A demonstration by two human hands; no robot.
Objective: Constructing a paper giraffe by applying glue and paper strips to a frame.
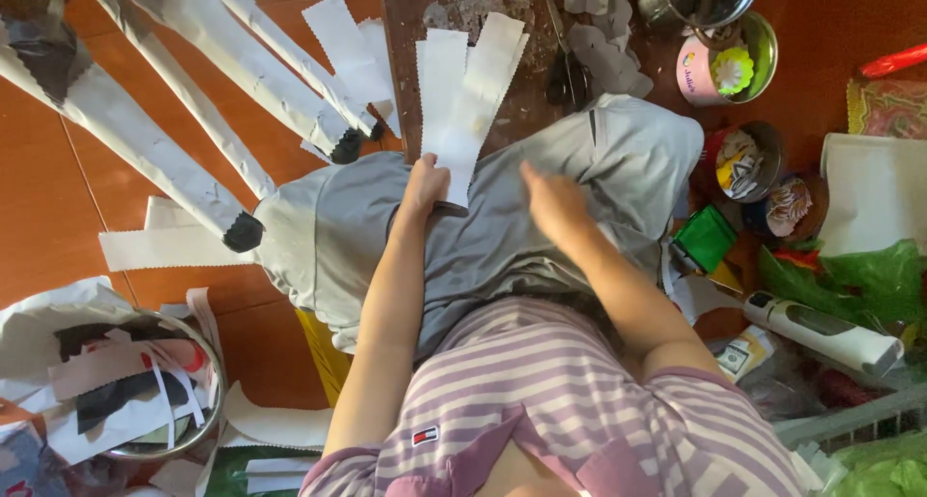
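Head view: scissors (565, 77) beyond paper strips (463, 101)

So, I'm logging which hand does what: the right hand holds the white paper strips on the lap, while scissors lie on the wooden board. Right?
Not quite: the head view shows the left hand holding the white paper strips. The right hand rests empty on the lap. Scissors do lie on the wooden board.
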